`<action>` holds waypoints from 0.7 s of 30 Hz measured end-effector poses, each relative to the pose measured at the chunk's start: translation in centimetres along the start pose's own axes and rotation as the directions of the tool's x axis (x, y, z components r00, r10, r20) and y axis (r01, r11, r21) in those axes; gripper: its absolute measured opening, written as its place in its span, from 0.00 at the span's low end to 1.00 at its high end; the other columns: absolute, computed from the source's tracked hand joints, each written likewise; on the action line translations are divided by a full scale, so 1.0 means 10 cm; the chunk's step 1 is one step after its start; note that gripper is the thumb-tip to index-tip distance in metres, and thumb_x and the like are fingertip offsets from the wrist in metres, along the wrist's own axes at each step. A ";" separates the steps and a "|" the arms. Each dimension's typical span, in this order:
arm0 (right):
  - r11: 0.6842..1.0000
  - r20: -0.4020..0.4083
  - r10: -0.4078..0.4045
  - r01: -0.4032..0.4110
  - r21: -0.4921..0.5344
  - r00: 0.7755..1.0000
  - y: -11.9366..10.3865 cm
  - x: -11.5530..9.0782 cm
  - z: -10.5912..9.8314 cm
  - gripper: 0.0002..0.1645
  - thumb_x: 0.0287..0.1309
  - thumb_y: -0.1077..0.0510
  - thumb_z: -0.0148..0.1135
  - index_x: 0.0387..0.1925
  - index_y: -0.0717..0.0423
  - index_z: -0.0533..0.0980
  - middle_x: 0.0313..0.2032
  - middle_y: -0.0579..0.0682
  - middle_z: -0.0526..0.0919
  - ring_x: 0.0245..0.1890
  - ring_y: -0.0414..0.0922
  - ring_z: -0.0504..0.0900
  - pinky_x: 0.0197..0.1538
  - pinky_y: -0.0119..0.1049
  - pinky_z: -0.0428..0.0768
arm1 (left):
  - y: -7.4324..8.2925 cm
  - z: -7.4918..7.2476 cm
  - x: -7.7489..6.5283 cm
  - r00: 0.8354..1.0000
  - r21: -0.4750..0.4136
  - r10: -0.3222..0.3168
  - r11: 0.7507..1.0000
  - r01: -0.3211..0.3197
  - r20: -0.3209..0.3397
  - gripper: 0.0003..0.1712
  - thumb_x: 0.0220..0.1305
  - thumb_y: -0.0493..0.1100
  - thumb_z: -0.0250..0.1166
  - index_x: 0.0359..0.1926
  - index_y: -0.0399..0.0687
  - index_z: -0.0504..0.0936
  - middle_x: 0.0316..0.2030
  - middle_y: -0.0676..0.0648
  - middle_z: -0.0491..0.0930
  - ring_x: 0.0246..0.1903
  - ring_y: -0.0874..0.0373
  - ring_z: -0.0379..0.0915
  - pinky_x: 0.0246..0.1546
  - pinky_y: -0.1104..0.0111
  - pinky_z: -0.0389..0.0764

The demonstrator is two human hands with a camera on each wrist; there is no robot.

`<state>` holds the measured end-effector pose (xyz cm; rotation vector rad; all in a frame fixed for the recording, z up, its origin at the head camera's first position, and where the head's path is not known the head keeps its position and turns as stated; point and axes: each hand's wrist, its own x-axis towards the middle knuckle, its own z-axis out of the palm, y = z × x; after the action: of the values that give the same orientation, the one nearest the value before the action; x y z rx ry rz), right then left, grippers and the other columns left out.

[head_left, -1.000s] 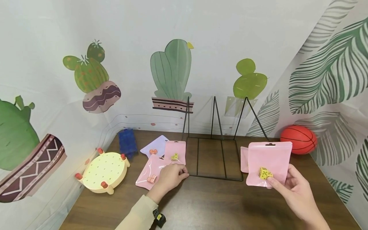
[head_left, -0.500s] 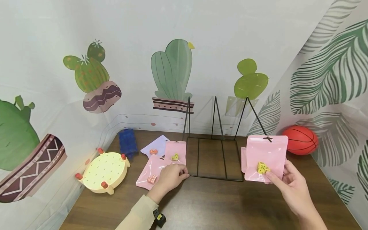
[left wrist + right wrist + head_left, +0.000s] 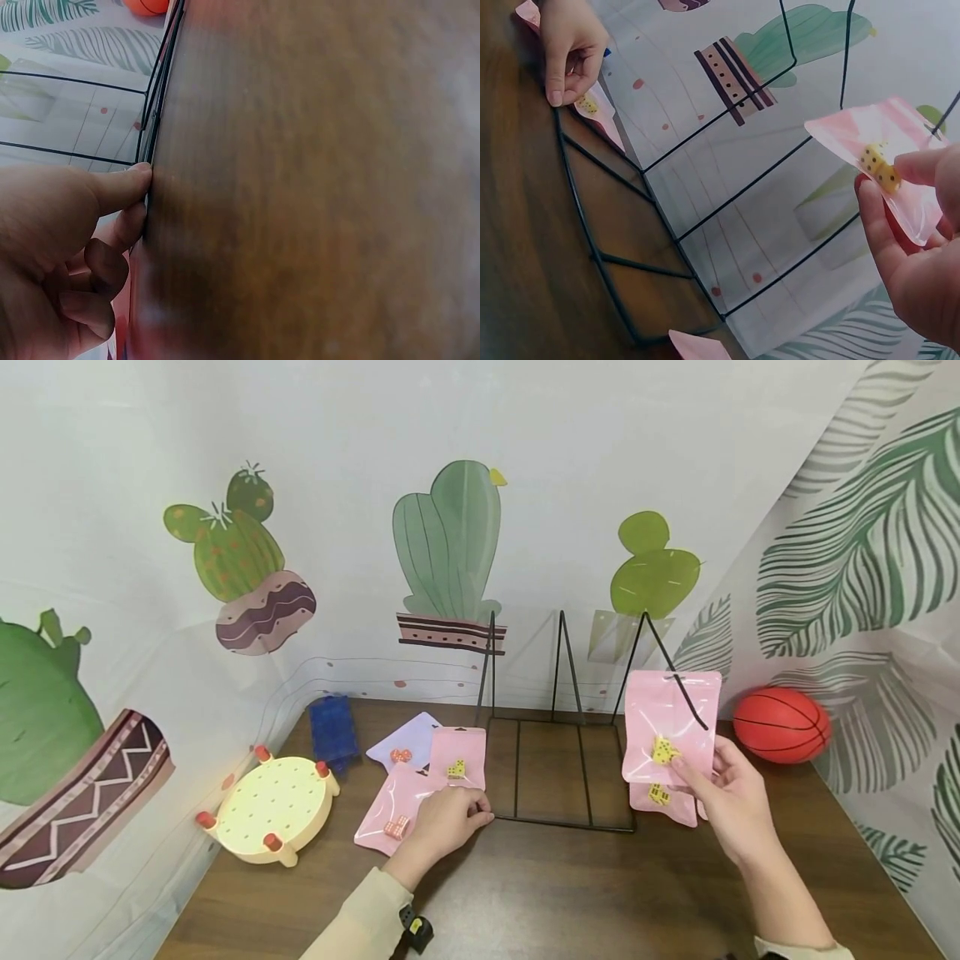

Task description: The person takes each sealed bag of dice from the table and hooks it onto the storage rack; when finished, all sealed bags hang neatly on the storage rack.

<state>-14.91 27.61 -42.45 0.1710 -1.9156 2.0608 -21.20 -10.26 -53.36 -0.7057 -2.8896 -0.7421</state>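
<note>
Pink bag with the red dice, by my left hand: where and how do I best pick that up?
I'd pinch the pink bag at its lower left corner, coming from the left. That corner lies on bare table, while the left hand overlaps the bag's right side in the head view. It looks thin there, so a light pinch should probably do.
</note>
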 end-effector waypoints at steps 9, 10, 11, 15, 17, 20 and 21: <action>0.996 -0.100 0.077 -0.071 0.061 0.992 0.10 0.49 0.14 0.18 0.64 0.69 0.68 0.53 0.63 0.73 0.36 0.45 0.86 0.33 0.36 0.87 0.37 0.32 0.85 | 0.00 0.00 0.00 1.000 0.005 0.001 1.000 -0.001 -0.006 0.08 0.65 0.51 0.74 0.30 0.62 0.84 0.21 0.66 0.73 0.22 0.68 0.69 0.23 0.67 0.68; 0.995 -0.112 0.091 -0.085 0.059 0.990 0.10 0.53 0.15 0.18 0.64 0.68 0.69 0.52 0.63 0.73 0.36 0.45 0.86 0.33 0.36 0.86 0.37 0.32 0.85 | 0.01 0.00 0.00 1.000 0.007 0.001 1.000 -0.001 -0.005 0.08 0.65 0.52 0.74 0.30 0.62 0.84 0.21 0.66 0.73 0.22 0.68 0.69 0.23 0.67 0.68; 0.993 -0.122 0.104 -0.098 0.059 0.987 0.10 0.58 0.17 0.18 0.64 0.67 0.70 0.52 0.63 0.73 0.36 0.45 0.85 0.33 0.36 0.86 0.37 0.33 0.85 | 0.01 0.00 0.00 1.000 0.009 0.001 1.000 -0.001 -0.004 0.08 0.65 0.52 0.74 0.30 0.62 0.85 0.21 0.66 0.74 0.22 0.68 0.70 0.23 0.67 0.68; 0.989 -0.147 0.135 -0.124 0.081 0.980 0.14 0.72 0.21 0.19 0.63 0.66 0.71 0.52 0.62 0.73 0.38 0.47 0.82 0.34 0.36 0.86 0.39 0.32 0.85 | 0.01 0.00 0.00 1.000 0.019 0.000 1.000 0.000 -0.003 0.08 0.65 0.52 0.74 0.30 0.63 0.85 0.21 0.66 0.74 0.22 0.68 0.70 0.23 0.67 0.69; 0.989 -0.151 0.137 -0.126 0.083 0.979 0.16 0.78 0.22 0.19 0.64 0.65 0.71 0.51 0.62 0.73 0.38 0.47 0.81 0.33 0.36 0.86 0.39 0.31 0.85 | 0.00 0.00 0.00 1.000 0.019 0.003 1.000 -0.003 -0.007 0.08 0.65 0.52 0.74 0.30 0.63 0.85 0.21 0.66 0.74 0.22 0.68 0.70 0.23 0.67 0.69; 0.988 -0.148 0.139 -0.127 0.089 0.979 0.20 0.83 0.22 0.19 0.64 0.66 0.70 0.52 0.61 0.72 0.38 0.47 0.81 0.34 0.36 0.85 0.39 0.31 0.84 | 0.00 0.01 -0.01 1.000 0.025 0.003 1.000 -0.003 -0.008 0.08 0.64 0.52 0.74 0.30 0.63 0.85 0.21 0.66 0.74 0.22 0.68 0.70 0.23 0.67 0.69; 0.988 -0.149 0.143 -0.131 0.087 0.978 0.21 0.84 0.22 0.19 0.64 0.65 0.71 0.52 0.61 0.72 0.38 0.46 0.81 0.34 0.36 0.85 0.39 0.30 0.84 | 0.00 0.01 -0.01 1.000 0.026 0.004 1.000 -0.004 -0.008 0.08 0.65 0.52 0.74 0.30 0.63 0.85 0.21 0.66 0.74 0.22 0.68 0.70 0.23 0.67 0.69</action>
<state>-23.79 26.62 -41.68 -0.1044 -1.8021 2.1679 -21.15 -10.24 -53.44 -0.7035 -2.8845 -0.7043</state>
